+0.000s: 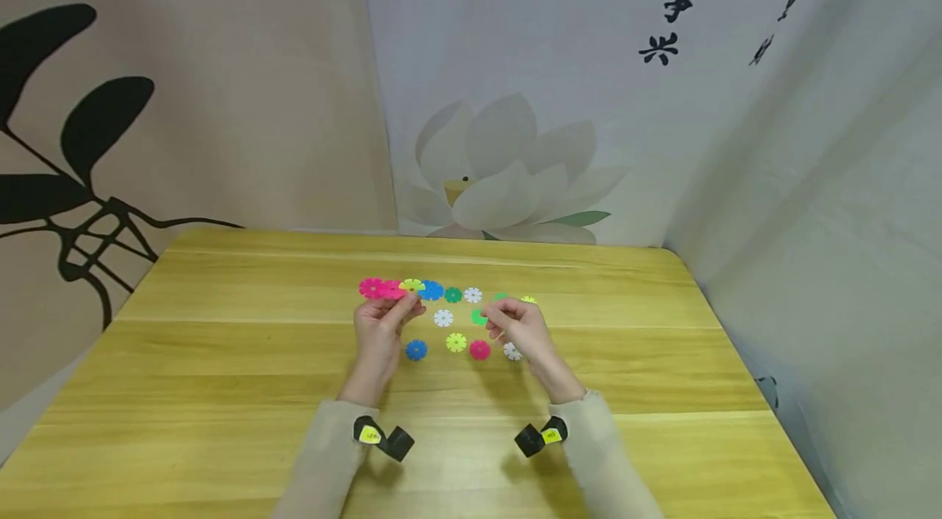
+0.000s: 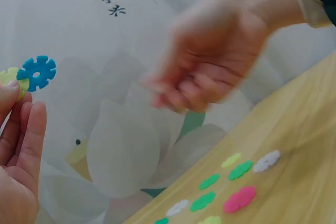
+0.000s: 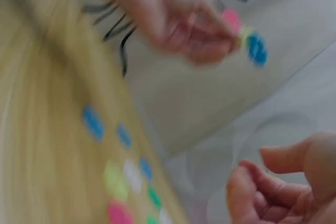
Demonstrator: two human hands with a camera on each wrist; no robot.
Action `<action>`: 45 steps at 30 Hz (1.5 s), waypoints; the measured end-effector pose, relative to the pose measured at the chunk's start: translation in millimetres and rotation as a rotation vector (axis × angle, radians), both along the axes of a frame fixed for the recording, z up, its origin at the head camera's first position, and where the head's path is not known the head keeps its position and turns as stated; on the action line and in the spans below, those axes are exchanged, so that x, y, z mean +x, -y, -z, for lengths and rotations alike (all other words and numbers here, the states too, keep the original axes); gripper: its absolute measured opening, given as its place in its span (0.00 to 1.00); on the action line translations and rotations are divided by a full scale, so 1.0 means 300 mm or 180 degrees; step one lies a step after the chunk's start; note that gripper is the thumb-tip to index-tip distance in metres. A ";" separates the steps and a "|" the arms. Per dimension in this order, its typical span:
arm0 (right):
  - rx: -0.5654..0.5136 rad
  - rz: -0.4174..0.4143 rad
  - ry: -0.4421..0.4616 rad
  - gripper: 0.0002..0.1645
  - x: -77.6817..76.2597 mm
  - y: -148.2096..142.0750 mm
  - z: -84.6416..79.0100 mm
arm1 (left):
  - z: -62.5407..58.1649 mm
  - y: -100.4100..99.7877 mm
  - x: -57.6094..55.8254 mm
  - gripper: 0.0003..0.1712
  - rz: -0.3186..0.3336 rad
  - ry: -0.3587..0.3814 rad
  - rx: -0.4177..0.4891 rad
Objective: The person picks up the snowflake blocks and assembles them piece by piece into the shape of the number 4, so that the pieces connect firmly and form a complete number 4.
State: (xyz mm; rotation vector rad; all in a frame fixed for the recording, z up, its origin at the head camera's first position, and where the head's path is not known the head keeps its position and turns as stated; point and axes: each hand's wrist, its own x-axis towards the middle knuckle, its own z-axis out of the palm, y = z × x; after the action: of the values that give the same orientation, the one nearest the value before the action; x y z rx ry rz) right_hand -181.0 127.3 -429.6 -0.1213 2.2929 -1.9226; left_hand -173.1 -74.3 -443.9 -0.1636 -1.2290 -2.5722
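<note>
My left hand [image 1: 379, 335] pinches a short row of joined notched plastic discs, raised above the table. In that row are pink discs [image 1: 372, 288], a yellow disc [image 1: 412, 284] and a blue disc [image 2: 38, 73] at the end towards the right. My right hand [image 1: 521, 329] hovers a little to the right of it, fingers loosely bent. Its thumb and forefinger stand apart in the right wrist view, with nothing seen between them. Below the right hand lies a green disc [image 1: 478, 317], partly covered in the head view.
On the wooden table [image 1: 221, 421] several loose discs lie scattered, among them a blue disc [image 1: 415, 350], a yellow disc [image 1: 456, 342], a pink disc [image 1: 480, 350] and a white disc [image 1: 443, 318]. Printed curtains [image 1: 515, 53] hang behind the table and on its right.
</note>
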 end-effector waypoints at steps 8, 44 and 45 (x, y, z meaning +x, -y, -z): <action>0.1254 0.0076 -0.0211 0.08 -0.003 -0.100 0.113 | -0.011 0.017 -0.012 0.19 -0.0049 -0.0041 0.0062; 0.0404 0.0232 -0.0527 0.05 -0.019 -0.079 0.100 | 0.002 -0.009 -0.013 0.15 -0.0027 -0.0017 0.0152; 0.0218 0.0258 -0.0543 0.05 -0.019 -0.067 0.081 | 0.002 -0.010 -0.013 0.15 -0.0026 -0.0011 0.0137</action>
State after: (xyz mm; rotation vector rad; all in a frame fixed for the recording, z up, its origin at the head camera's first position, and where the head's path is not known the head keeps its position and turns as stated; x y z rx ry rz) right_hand -186.7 147.4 -454.0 -0.1949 2.5068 -1.9383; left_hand -176.9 -71.2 -444.5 -0.1538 -1.1697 -2.5879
